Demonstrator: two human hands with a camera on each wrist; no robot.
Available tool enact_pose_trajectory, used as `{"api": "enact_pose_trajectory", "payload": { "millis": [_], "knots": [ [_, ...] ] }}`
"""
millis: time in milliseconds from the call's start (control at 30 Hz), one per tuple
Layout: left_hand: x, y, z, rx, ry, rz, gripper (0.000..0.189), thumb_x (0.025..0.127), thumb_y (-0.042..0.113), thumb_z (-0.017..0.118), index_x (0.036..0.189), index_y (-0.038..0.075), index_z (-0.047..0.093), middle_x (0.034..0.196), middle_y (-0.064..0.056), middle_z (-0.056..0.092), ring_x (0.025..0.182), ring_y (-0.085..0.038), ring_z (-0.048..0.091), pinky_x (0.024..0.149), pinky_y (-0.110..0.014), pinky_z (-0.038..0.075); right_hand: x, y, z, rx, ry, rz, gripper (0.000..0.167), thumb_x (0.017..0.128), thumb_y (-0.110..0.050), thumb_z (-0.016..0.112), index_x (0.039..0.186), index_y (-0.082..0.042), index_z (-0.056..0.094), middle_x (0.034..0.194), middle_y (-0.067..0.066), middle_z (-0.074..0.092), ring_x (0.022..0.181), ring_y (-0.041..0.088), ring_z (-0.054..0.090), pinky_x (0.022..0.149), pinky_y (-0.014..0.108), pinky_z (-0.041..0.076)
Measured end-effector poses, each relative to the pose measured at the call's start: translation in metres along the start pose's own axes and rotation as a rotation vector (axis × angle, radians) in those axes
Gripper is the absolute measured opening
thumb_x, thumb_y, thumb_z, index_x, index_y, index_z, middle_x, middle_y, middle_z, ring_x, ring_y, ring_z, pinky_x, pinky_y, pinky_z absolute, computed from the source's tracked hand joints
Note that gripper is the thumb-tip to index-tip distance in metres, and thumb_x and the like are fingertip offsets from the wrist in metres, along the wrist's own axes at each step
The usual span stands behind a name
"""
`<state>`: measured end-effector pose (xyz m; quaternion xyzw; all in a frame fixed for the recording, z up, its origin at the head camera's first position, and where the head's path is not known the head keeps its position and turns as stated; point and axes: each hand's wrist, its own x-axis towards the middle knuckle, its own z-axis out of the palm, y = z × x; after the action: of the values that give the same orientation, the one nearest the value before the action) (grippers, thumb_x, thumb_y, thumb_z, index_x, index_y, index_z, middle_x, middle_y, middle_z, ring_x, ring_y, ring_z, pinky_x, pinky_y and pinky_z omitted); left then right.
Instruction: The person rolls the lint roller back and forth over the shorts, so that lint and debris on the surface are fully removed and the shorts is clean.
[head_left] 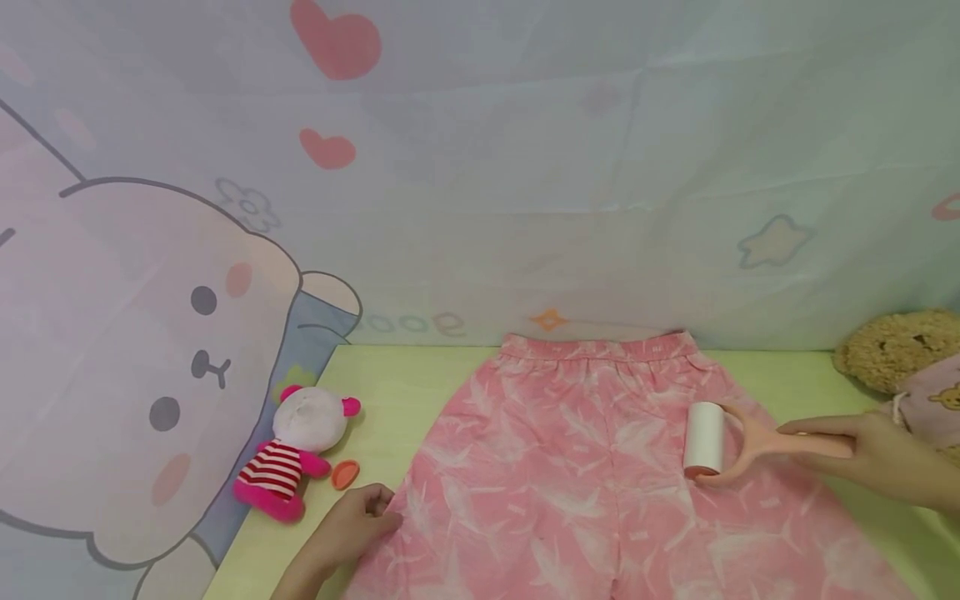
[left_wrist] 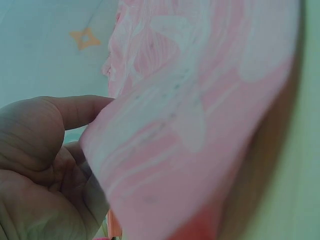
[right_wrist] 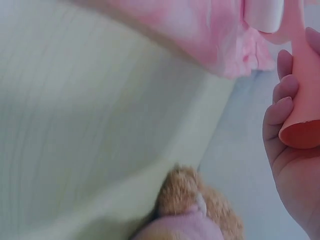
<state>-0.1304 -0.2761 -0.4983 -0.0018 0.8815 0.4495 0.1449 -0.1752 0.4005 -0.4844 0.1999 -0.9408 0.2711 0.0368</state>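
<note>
Pink shorts with a white feathery print lie spread on the table, gathered waistband toward the wall. My left hand pinches their left edge between thumb and fingers; in the left wrist view the cloth is lifted at that edge. My right hand grips the peach handle of a lint roller. The white roll of the roller lies over the right leg of the shorts. In the right wrist view, fingers wrap round the handle, its hollow end showing.
A plush toy with a striped body lies on the left, beside a small orange ring-like piece. At the right edge sits a brown teddy bear. Behind the pale green table hangs a printed cloth backdrop.
</note>
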Motion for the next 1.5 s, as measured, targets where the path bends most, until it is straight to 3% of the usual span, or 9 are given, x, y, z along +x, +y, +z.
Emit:
{"api": "enact_pose_trajectory", "payload": {
  "millis": [133,267,533,767,1133,1300,1500],
  "knots": [
    [0.0,0.001,0.001,0.009,0.007,0.001,0.012,0.089,0.01,0.076,0.097,0.005,0.069,0.081,-0.001,0.056,0.079,-0.019,0.052,0.065,-0.028,0.042,0.008,-0.009,0.005,0.018,-0.022,0.054,0.03,0.091,-0.033,0.081,0.119,-0.023,0.078,0.11,0.008,0.076,0.083,-0.001,0.064,0.064,0.028,0.052],
    [0.001,0.001,0.002,0.008,0.015,0.007,0.013,0.088,0.009,0.076,0.097,0.005,0.069,0.081,-0.002,0.056,0.079,-0.019,0.052,0.065,-0.028,0.042,0.017,-0.015,0.01,0.054,-0.06,0.072,0.031,0.094,-0.037,0.078,0.122,-0.025,0.077,0.119,0.012,0.073,0.089,0.001,0.062,0.066,0.028,0.05],
    [0.002,0.003,0.002,0.011,0.026,0.027,0.012,0.088,0.008,0.076,0.097,0.004,0.069,0.08,-0.001,0.055,0.079,-0.018,0.052,0.065,-0.028,0.042,0.031,-0.025,0.025,0.136,-0.013,-0.033,0.028,0.091,-0.026,0.082,0.119,-0.027,0.078,0.109,-0.009,0.075,0.094,0.001,0.063,0.071,0.026,0.052],
    [0.001,0.005,0.001,0.02,0.026,0.016,0.012,0.088,0.009,0.076,0.097,0.005,0.068,0.08,-0.001,0.055,0.078,-0.018,0.051,0.065,-0.028,0.041,0.044,-0.043,0.033,0.094,0.048,-0.1,0.028,0.086,-0.025,0.086,0.114,-0.025,0.08,0.106,-0.012,0.076,0.095,0.001,0.066,0.074,0.024,0.053],
    [-0.001,0.005,0.001,0.011,0.013,0.024,0.012,0.088,0.009,0.076,0.096,0.005,0.068,0.079,-0.001,0.055,0.078,-0.019,0.052,0.065,-0.028,0.042,0.048,-0.058,0.037,0.079,0.023,-0.046,0.033,0.084,-0.03,0.088,0.115,-0.022,0.079,0.106,-0.007,0.076,0.094,0.001,0.065,0.072,0.029,0.053],
    [-0.001,0.002,0.002,0.02,0.02,0.022,0.012,0.088,0.009,0.076,0.097,0.005,0.068,0.08,-0.001,0.055,0.079,-0.018,0.052,0.065,-0.028,0.041,0.041,-0.063,0.037,0.076,0.073,-0.062,0.031,0.084,-0.027,0.088,0.113,-0.024,0.08,0.103,-0.01,0.076,0.091,0.001,0.065,0.072,0.028,0.054],
    [-0.002,0.002,0.001,0.02,0.026,0.003,0.013,0.088,0.01,0.076,0.096,0.006,0.068,0.081,-0.001,0.055,0.079,-0.018,0.052,0.066,-0.028,0.041,0.026,-0.073,0.036,0.103,0.058,-0.043,0.03,0.085,-0.028,0.087,0.114,-0.024,0.08,0.105,-0.011,0.076,0.093,0.001,0.066,0.072,0.027,0.055]
  ]
}}
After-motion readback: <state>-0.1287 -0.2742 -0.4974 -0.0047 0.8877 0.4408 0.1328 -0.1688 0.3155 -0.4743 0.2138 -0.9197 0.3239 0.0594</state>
